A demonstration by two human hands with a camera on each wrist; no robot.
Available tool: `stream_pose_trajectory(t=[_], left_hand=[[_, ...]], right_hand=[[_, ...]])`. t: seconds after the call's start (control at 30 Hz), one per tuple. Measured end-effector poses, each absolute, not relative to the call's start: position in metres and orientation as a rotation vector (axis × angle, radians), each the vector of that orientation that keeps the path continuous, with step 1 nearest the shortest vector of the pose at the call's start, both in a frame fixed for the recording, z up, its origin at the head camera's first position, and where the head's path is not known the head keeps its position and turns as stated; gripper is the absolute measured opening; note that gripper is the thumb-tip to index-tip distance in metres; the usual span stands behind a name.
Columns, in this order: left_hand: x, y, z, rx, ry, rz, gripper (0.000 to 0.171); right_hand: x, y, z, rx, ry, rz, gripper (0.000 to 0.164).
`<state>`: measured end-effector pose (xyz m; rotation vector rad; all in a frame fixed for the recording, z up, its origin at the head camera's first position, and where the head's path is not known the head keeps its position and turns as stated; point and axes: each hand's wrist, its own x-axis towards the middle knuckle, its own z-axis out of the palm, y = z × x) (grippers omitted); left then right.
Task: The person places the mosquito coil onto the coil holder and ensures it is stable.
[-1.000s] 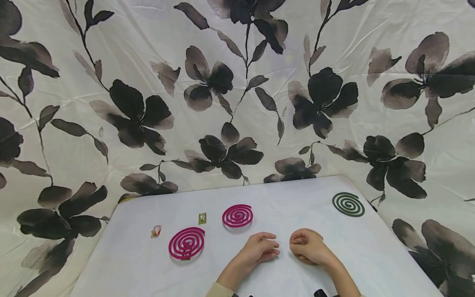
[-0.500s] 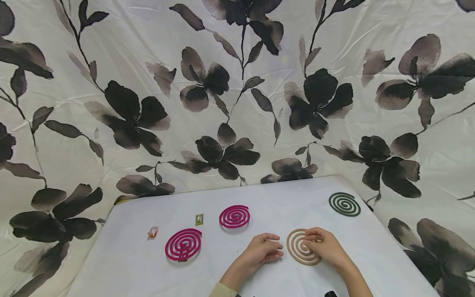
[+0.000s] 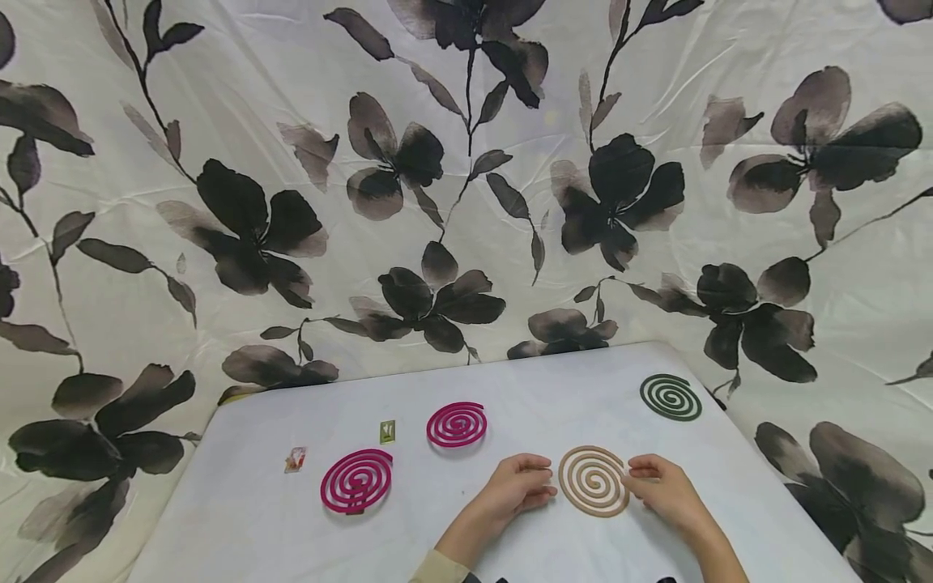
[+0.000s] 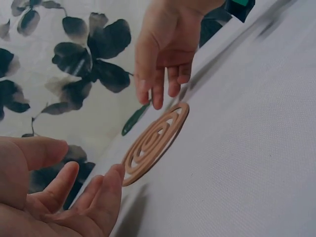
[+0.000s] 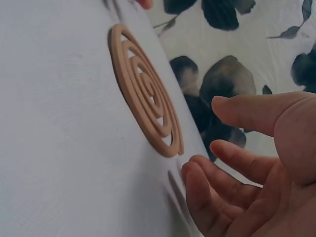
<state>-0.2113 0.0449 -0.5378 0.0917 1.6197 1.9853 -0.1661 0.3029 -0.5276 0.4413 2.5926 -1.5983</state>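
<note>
A tan mosquito coil [image 3: 594,483] lies flat on the white table between the two hands. My left hand [image 3: 516,490] is at its left side, fingers relaxed and slightly bent, fingertips close to the rim. On the opposite side, my right hand [image 3: 666,490] has its fingertips right at the coil's outer end. In the right wrist view, the thumb and fingers stand apart with nothing pinched, beside the coil [image 5: 129,91]. The left wrist view shows the left palm turned toward the coil, its fingers loosely spread.
Two magenta coils [image 3: 457,424] lie on the left half of the white table [image 3: 525,389], and a green coil [image 3: 670,397] at the back right. A small green card [image 3: 387,431] and a red-and-white one [image 3: 295,460] lie farther left. Floral cloth [image 3: 408,227] hangs behind.
The right hand has drawn back to the right from over the tan coil, let go of it and uncovered it. The left hand stays nearly in place. The view has shifted slightly.
</note>
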Motion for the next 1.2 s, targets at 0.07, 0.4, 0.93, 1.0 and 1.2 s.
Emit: stream_pose_trajectory(t=[0.07,0.4,0.93,1.0,1.2], left_hand=[[-0.213,0.045,-0.538,0.086,1.634,1.982,0.032],[-0.211,0.047,-0.547,0.035,1.673,1.923,0.033],[-0.208,0.042,-0.544,0.022,1.555,2.008,0.041],[-0.209,0.041,-0.545,0.016,1.54,2.024,0.04],[-0.207,0.04,-0.546,0.01,1.483,2.076,0.041]], right_hand=[[-0.165,0.303,-0.53,0.471,2.586,-1.595,0.042],[-0.16,0.297,-0.539,0.537,2.499,-1.641,0.043],[-0.168,0.279,-0.545,0.568,2.479,-1.821,0.041],[-0.169,0.276,-0.547,0.558,2.462,-1.899,0.041],[-0.169,0.266,-0.551,0.561,2.358,-2.04,0.047]])
